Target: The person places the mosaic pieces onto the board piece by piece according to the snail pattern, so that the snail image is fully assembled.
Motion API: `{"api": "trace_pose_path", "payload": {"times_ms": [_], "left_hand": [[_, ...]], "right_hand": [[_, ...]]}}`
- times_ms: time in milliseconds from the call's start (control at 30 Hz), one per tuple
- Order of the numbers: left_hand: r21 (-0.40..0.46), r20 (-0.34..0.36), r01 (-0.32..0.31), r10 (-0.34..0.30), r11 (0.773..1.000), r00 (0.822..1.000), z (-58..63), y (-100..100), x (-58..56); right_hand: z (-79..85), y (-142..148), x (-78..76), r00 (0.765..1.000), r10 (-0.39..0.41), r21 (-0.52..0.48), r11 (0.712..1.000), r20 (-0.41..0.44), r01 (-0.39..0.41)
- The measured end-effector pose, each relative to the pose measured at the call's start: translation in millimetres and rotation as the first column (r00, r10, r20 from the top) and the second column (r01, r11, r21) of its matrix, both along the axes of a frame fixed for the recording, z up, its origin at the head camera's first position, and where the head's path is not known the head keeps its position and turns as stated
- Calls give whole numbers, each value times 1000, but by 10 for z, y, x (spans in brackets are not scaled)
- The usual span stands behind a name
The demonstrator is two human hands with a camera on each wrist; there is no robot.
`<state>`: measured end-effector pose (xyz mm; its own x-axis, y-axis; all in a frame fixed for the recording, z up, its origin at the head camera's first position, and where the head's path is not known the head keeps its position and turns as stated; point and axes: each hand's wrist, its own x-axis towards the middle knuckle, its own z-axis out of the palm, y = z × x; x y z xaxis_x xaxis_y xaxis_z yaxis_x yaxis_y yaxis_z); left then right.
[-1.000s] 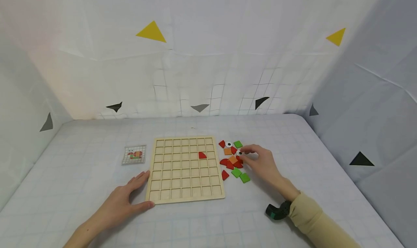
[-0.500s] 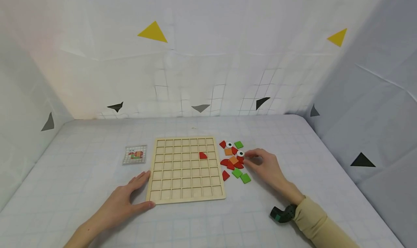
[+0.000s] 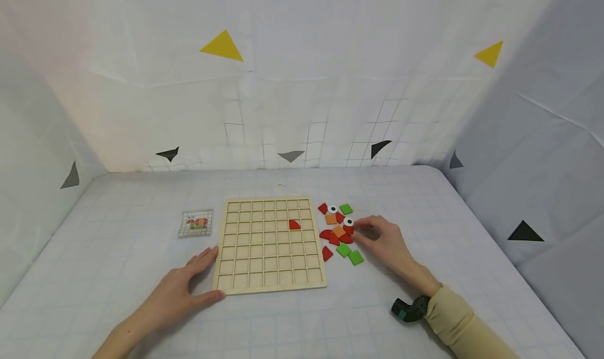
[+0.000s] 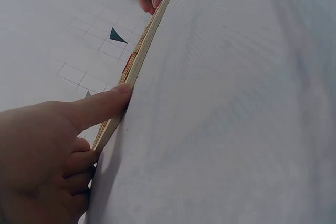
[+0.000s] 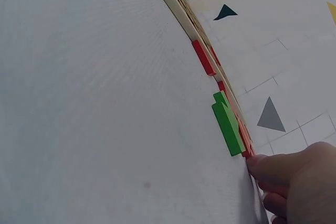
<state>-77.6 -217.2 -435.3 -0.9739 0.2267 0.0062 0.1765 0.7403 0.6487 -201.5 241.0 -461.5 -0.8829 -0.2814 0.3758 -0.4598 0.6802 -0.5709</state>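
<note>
My left hand (image 3: 176,293) holds the left edge of a wooden grid board (image 3: 267,285), thumb at the near corner and fingers along the side. In the left wrist view, the thumb (image 4: 107,103) presses on the board's edge. My right hand (image 3: 384,243) is at the right side of a loose cluster of pieces, thumb and index finger pinching a red quarter-circle piece (image 3: 348,230) at its edge. Just behind that piece lies a white eye disc (image 3: 348,221). Another red quarter-circle (image 3: 294,225) sits in a cell of the board.
Around the cluster are a second eye disc (image 3: 332,209), orange squares (image 3: 331,219), several red pieces (image 3: 326,234) and green squares (image 3: 356,257). A small picture card (image 3: 195,223) lies left of the board. White cloth walls stand behind and beside the table.
The right hand has let go of the eye disc and drawn back slightly to the right, its fingertips now at the red piece below it. The left hand keeps its place.
</note>
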Motion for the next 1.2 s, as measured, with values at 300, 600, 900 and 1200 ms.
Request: {"api": "trace_pose_path", "payload": {"times_ms": [300,600,900,1200], "left_hand": [[-6,5,-7,7,1000,1000,-9,2,-4],[-7,7,-4,5,1000,1000,12,13,-3],[-19,14,-11,11,1000,1000,14,7,5],[-18,27,-13,13,1000,1000,-2,8,-2]], "right_hand": [[0,-4,-15,999,35,-6,999,-31,-35],[28,-62,-34,1000,19,17,1000,-7,-18],[19,-123,-93,999,29,14,999,-23,-29],[12,-202,-164,1000,14,-11,1000,-10,-14]]}}
